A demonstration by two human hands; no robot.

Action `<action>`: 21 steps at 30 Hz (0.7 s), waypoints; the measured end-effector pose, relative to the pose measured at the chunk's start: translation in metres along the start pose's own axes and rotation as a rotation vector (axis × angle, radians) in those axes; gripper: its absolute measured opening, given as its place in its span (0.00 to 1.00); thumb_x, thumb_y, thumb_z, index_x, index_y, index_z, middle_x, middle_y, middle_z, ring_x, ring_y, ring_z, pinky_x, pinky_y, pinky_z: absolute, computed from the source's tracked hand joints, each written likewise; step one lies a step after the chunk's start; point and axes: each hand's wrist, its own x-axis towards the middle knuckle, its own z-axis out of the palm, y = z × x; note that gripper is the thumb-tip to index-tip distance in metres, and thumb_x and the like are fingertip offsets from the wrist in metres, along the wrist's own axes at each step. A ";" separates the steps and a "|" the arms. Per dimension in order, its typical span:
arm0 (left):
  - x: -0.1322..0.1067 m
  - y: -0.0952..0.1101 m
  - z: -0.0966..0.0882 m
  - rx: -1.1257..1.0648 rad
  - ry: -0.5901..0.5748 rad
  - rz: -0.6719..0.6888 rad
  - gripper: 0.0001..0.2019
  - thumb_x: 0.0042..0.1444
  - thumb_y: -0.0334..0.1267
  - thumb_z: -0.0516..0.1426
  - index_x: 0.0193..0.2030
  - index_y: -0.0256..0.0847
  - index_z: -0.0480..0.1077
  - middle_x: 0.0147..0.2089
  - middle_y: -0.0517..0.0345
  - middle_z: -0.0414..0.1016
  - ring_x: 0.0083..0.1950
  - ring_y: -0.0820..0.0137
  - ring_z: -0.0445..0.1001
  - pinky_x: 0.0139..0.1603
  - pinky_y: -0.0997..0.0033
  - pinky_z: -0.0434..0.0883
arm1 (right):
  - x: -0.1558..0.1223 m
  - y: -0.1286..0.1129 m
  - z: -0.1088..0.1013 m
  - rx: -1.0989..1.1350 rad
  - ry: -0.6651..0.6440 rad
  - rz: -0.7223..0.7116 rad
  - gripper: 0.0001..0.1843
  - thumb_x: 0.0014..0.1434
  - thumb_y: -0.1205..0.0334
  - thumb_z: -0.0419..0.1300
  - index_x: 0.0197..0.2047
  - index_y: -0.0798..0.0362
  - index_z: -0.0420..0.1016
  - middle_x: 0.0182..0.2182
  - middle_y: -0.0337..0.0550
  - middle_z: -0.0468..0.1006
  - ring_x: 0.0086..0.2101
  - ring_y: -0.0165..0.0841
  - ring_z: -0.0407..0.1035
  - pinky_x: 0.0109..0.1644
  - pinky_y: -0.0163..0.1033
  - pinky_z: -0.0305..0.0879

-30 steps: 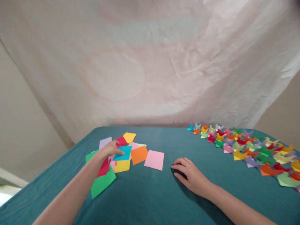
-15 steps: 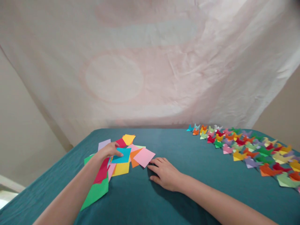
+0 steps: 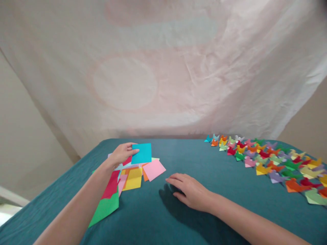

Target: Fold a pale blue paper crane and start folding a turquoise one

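My left hand (image 3: 122, 153) pinches a cyan paper square (image 3: 142, 153) by its left edge and holds it lifted above a loose heap of coloured paper squares (image 3: 129, 177). A pink square (image 3: 153, 169) lies at the right side of that heap, with yellow, red, orange and green sheets beside it. My right hand (image 3: 190, 191) hovers just above the teal tablecloth (image 3: 163, 217), palm down, fingers stretched out towards the pink square, holding nothing.
Several folded paper birds (image 3: 268, 160) in many colours stand in rows across the right side of the table, reaching its right edge. A pale crumpled cloth (image 3: 163, 75) hangs behind the table as a backdrop.
My left hand has lifted the cyan square off the heap. My right hand slid the pink square left onto the heap, then drew back a little to the right.
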 end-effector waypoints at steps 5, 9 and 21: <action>-0.009 0.034 0.083 -0.033 -0.221 0.118 0.26 0.48 0.47 0.61 0.53 0.37 0.66 0.25 0.63 0.66 0.25 0.75 0.65 0.25 0.77 0.61 | -0.033 0.018 -0.013 -0.101 0.303 0.051 0.32 0.58 0.71 0.51 0.65 0.48 0.50 0.60 0.51 0.59 0.54 0.38 0.62 0.54 0.45 0.65; -0.018 0.046 0.149 -0.057 -0.402 0.149 0.23 0.50 0.46 0.60 0.52 0.37 0.67 0.20 0.69 0.56 0.20 0.80 0.54 0.20 0.79 0.50 | -0.063 0.030 -0.020 -0.307 0.407 -0.049 0.25 0.60 0.71 0.51 0.60 0.46 0.61 0.55 0.50 0.67 0.42 0.33 0.70 0.45 0.41 0.68; -0.014 0.020 0.218 -0.239 -0.500 0.119 0.20 0.49 0.54 0.59 0.26 0.38 0.61 0.21 0.67 0.56 0.22 0.78 0.55 0.23 0.77 0.54 | -0.103 0.044 -0.022 -0.336 0.442 -0.086 0.13 0.60 0.69 0.57 0.47 0.46 0.72 0.36 0.42 0.79 0.31 0.31 0.69 0.35 0.40 0.61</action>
